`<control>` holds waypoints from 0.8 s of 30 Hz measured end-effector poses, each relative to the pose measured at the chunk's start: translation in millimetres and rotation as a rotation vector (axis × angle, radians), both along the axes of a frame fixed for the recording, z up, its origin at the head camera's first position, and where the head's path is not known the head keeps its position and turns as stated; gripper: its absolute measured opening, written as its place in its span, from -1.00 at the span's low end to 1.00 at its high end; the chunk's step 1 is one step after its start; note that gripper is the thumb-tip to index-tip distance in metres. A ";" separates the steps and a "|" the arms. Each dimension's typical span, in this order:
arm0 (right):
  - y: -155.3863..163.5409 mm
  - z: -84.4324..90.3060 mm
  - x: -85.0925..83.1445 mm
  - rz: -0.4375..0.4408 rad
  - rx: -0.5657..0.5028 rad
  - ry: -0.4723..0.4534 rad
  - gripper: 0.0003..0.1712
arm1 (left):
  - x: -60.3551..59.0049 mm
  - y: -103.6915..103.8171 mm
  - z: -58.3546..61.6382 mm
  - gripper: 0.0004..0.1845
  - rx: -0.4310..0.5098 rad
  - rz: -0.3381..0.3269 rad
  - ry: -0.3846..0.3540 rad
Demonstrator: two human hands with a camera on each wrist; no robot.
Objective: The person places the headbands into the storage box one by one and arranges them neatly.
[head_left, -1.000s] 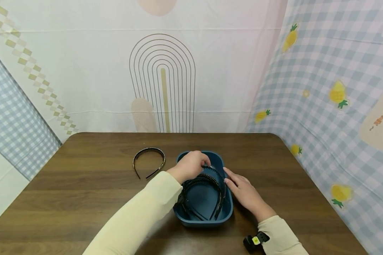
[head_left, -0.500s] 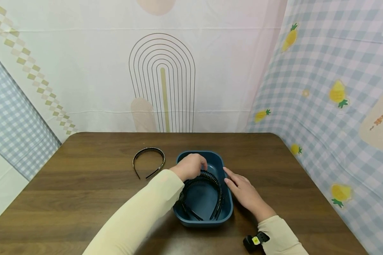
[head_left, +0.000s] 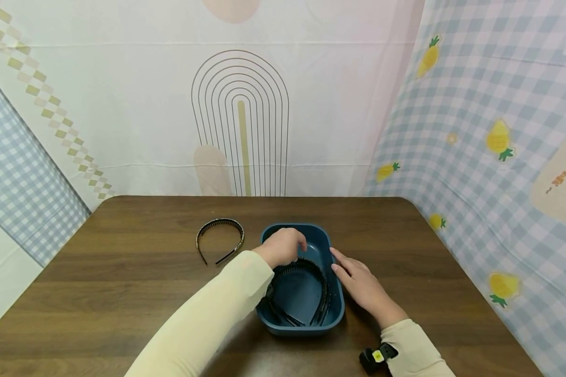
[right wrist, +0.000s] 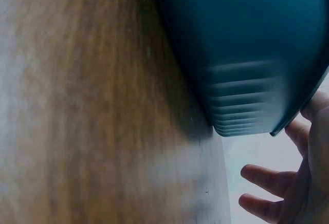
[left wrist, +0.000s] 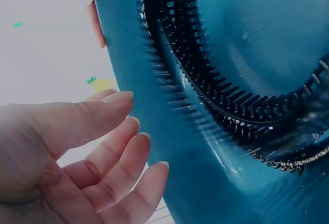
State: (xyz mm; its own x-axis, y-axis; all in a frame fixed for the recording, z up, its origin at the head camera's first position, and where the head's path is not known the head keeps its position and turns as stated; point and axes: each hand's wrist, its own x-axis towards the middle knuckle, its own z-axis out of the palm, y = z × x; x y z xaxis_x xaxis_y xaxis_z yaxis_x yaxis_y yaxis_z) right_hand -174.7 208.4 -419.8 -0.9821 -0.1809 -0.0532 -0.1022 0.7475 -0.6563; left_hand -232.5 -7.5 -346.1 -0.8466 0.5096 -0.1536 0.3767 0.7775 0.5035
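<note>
A blue plastic box stands on the table, with several black toothed headbands nested inside. My left hand hovers over the box's far-left part. In the left wrist view, that hand's loosely bent fingers hold nothing, and the toothed headbands lie just beyond them; one has a beaded edge. My right hand rests against the box's right rim with extended fingers. From the right wrist, I see the box's ribbed outer wall with the fingers touching its rim.
Another dark headband with a patterned outer edge lies on the wooden table, left of the box. A white patterned cloth hangs behind the table, and a checked cloth hangs along the right.
My left hand lowered a headband into the box, onto the others, and released it. The right hand stays on the rim, and the headband on the table has not moved.
</note>
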 end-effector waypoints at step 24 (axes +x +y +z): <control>0.2 -1.4 0.3 -0.004 0.004 0.004 -0.33 | -12.5 -43.6 -5.9 -0.69 0.521 0.092 -0.248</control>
